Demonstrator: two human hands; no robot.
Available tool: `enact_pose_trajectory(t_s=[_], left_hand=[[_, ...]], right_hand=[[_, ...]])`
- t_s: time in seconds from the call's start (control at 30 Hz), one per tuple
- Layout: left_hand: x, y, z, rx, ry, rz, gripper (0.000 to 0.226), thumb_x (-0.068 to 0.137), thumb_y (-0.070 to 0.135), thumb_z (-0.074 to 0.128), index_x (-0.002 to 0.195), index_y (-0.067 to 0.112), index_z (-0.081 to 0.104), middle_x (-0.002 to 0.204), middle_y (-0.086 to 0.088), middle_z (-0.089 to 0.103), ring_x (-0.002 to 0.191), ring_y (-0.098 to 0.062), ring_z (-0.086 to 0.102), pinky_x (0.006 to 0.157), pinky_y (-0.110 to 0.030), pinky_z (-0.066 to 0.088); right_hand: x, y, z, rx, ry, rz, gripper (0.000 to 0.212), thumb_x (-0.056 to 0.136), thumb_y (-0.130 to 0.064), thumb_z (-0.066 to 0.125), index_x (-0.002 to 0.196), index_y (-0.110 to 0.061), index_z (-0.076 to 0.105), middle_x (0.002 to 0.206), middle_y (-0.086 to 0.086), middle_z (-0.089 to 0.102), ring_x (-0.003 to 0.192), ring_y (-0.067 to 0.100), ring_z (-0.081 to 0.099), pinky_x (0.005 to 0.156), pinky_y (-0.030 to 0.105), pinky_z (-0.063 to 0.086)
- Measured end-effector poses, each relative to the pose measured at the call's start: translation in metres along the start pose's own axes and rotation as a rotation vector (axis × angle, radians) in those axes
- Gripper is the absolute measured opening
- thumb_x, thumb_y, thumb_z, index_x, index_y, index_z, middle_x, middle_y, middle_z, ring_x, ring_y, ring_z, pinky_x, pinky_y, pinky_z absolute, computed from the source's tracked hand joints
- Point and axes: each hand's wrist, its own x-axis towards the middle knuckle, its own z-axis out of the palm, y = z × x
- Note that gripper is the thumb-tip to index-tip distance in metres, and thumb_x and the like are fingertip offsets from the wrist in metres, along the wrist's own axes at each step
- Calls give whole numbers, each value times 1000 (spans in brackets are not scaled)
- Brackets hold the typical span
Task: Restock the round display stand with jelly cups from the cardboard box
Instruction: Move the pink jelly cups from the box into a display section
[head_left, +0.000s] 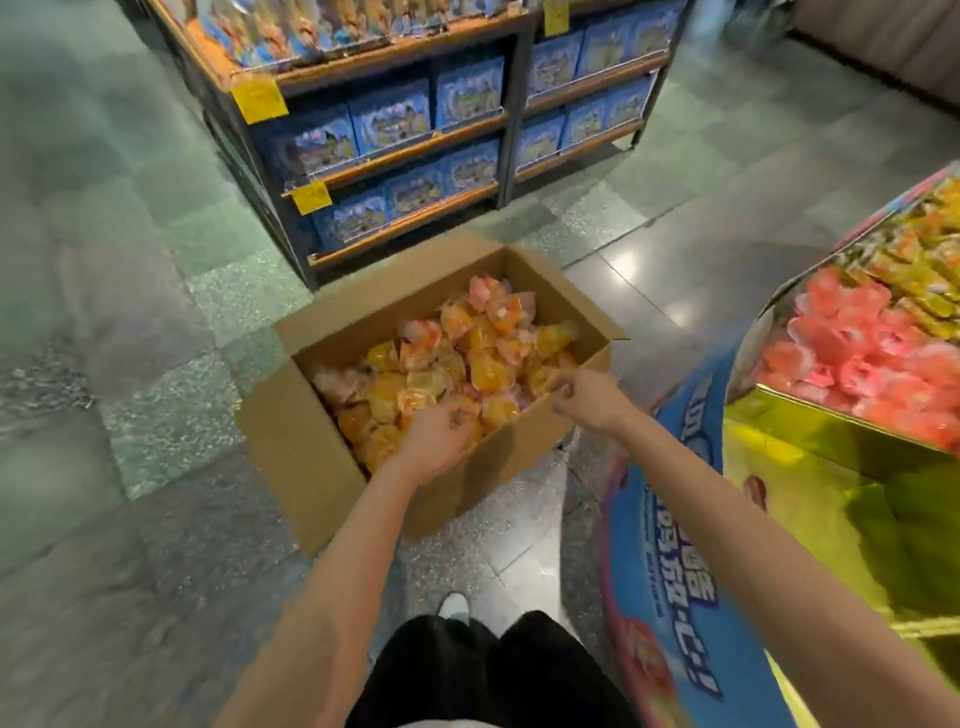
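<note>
An open brown cardboard box (291, 447) on the floor holds orange and pink jelly cups (467, 358). The left hand (434, 441) reaches in, fingers curled among them (grip unclear); the right hand (584, 397) hovers over its near-right rim, fingers curled (whether pinching anything, I cannot tell). The round display stand (810, 426), right, holds pink cups (857, 353).

Both bare arms stretch forward toward twelve o'clock. The left hand (439, 436) lies lower, fingers curled downward; the right hand (584, 397) at its two o'clock, fingers bent.

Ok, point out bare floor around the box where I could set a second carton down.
Free: tiles left of the cardboard box, and between it and the blue-box shelving. Crowded: right of it stands the round display stand, close by; both hands work its near edge.
</note>
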Motion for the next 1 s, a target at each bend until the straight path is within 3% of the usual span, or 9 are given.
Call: enact_pose_trajectory(t_s=[0.07,0.13,0.3,0.43,0.5,0.6,0.7,0.9,1.0], left_hand=[[18,-5,-7,-33,3,-38,26,97,15,51,121,13,61,111,-5,61,104,-23,60,86,-29,48],[34,-9,-11,-42,13,-69,27,97,19,52,122,14,62,118,-5,63,106,-20,60,88,-28,46],[78,-15,-17,-135,73,-162,25,97,20,53,121,18,61,117,0,63,89,-12,60,68,-20,45],[116,-12,-20,-232,139,-289,24,97,22,54,119,21,61,110,6,58,100,-12,57,84,-28,49],[133,-9,-19,-266,161,-345,24,96,24,54,119,22,61,110,7,59,101,-12,57,86,-28,50],[157,-5,-18,-325,200,-414,23,96,23,55,118,20,62,113,5,61,102,-11,58,89,-30,50],[179,-4,-14,-424,243,-491,16,96,18,55,109,25,61,111,4,61,101,-13,60,91,-34,52],[208,-4,-1,-587,350,-653,18,96,18,56,111,27,62,113,0,65,103,-14,63,93,-38,53],[217,0,2,-692,411,-682,18,96,18,55,110,27,62,112,3,65,102,-11,64,94,-36,53]], right_hand=[[24,-6,-2,-6,-16,-18,31,89,-19,62,118,-10,64,114,11,65,103,26,59,80,29,41],[52,-7,-1,1,-43,-16,31,88,-20,64,116,-6,65,112,13,65,102,29,60,81,32,44],[139,-7,2,8,-79,-59,37,91,-24,59,124,-9,58,117,14,64,103,30,60,78,32,46],[214,-13,-2,-9,-120,-55,51,91,-25,59,136,-4,46,120,19,61,106,33,59,74,31,42],[249,-16,-8,-9,-142,-54,70,88,-29,65,144,-2,34,131,20,54,117,37,53,83,35,43],[311,-15,-6,-71,-172,-64,92,79,-60,61,147,-7,29,138,17,48,124,41,45,102,45,38],[383,4,23,-72,-182,15,105,62,-89,36,143,-22,38,138,13,45,123,40,43,104,51,34],[378,-24,11,20,-19,86,71,79,-70,52,126,-17,47,122,18,55,116,40,50,96,50,42],[384,-19,12,157,-39,101,66,78,-62,63,124,-16,52,124,16,46,99,34,52,92,38,43]])
